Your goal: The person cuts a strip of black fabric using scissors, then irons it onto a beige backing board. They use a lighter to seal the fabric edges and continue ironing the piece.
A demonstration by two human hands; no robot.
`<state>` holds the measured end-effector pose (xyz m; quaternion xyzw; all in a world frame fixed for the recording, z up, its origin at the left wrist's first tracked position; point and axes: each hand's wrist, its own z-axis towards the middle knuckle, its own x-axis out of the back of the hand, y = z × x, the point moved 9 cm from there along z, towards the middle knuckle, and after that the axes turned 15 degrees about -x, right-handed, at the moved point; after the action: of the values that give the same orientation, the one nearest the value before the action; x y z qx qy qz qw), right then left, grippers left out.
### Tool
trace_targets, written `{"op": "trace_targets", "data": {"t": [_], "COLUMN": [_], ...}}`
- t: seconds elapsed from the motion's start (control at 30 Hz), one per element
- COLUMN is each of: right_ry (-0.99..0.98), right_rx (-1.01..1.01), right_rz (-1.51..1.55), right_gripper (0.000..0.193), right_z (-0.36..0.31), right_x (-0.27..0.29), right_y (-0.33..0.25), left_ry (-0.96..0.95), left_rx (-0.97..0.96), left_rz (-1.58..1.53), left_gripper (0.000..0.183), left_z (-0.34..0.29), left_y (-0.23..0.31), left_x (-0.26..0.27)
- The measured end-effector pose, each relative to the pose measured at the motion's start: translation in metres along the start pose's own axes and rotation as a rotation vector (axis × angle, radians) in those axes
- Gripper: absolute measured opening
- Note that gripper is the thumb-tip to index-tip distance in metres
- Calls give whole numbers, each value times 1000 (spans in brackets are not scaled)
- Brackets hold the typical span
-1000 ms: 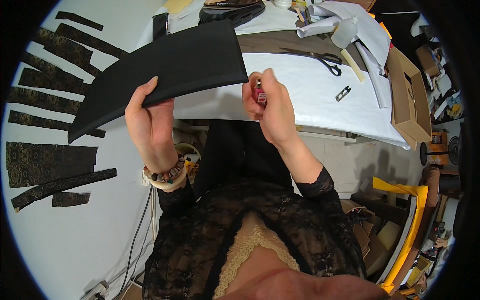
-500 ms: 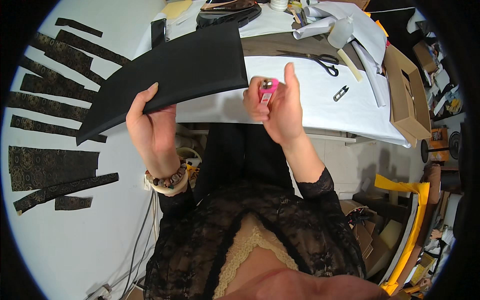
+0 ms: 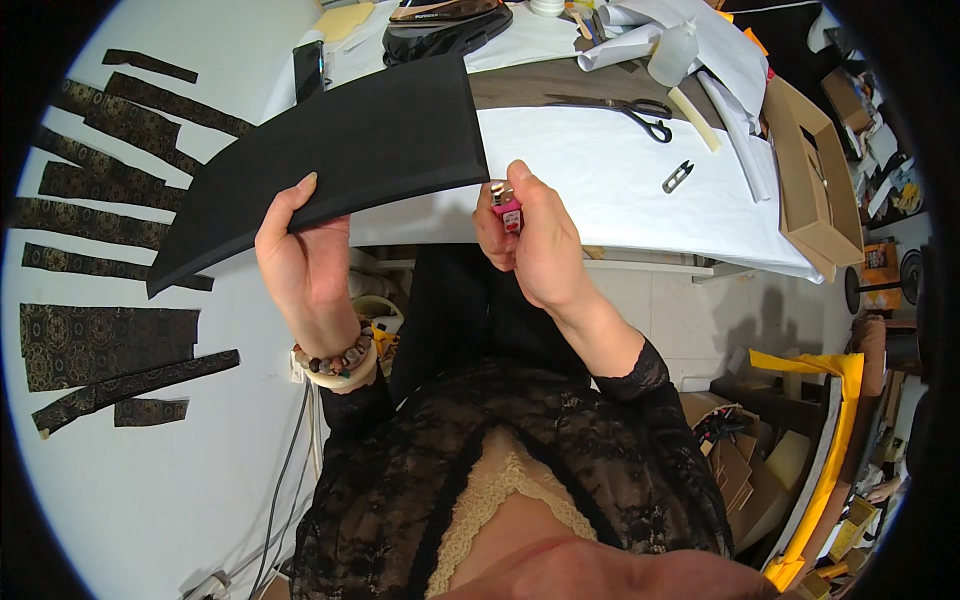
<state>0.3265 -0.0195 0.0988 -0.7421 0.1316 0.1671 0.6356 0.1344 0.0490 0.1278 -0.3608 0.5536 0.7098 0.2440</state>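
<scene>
My left hand point(image 3: 305, 240) grips the lower edge of a black flat panel point(image 3: 340, 135), thumb on top and fingers underneath. The panel is held raised and slanted over the table's near edge. In my right hand point(image 3: 535, 235) is a pink lighter point(image 3: 508, 212) with a metal top, my fingers wrapped round it and the thumb by the metal end. The lighter sits just below the panel's right corner. I cannot make out a flame. Black scissors point(image 3: 630, 112) and small thread snips point(image 3: 678, 177) lie on the white-covered table point(image 3: 590, 190) to the right.
Far back stand a black iron point(image 3: 445, 30) and a translucent squeeze bottle point(image 3: 673, 53) beside rolled white paper point(image 3: 625, 50). A cardboard box point(image 3: 812, 180) is at the table's right end. Dark patterned fabric strips point(image 3: 110, 345) hang on the white wall at left.
My right hand has turned and lowered, its thumb coming down from upright toward the lighter's metal top. The panel has shifted slightly down and left.
</scene>
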Motion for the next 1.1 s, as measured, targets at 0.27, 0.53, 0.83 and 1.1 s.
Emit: {"op": "trace_targets", "data": {"t": [0.27, 0.53, 0.83, 1.1], "right_ry": [45, 161, -5, 3], "right_rx": [-35, 292, 335, 136], "right_rz": [-66, -119, -21, 83], "right_gripper": [57, 23, 37, 62], "right_z": [-2, -5, 1, 4], "right_x": [-2, 11, 14, 0], "right_y": [-4, -28, -21, -7], "left_ry": [-8, -2, 18, -11], "left_rx": [-10, -19, -26, 62], "left_rz": [6, 28, 8, -75], "left_gripper": [17, 27, 18, 14], "left_z": [0, -3, -5, -9], "left_y": [0, -2, 9, -5], "left_x": [0, 0, -4, -8]}}
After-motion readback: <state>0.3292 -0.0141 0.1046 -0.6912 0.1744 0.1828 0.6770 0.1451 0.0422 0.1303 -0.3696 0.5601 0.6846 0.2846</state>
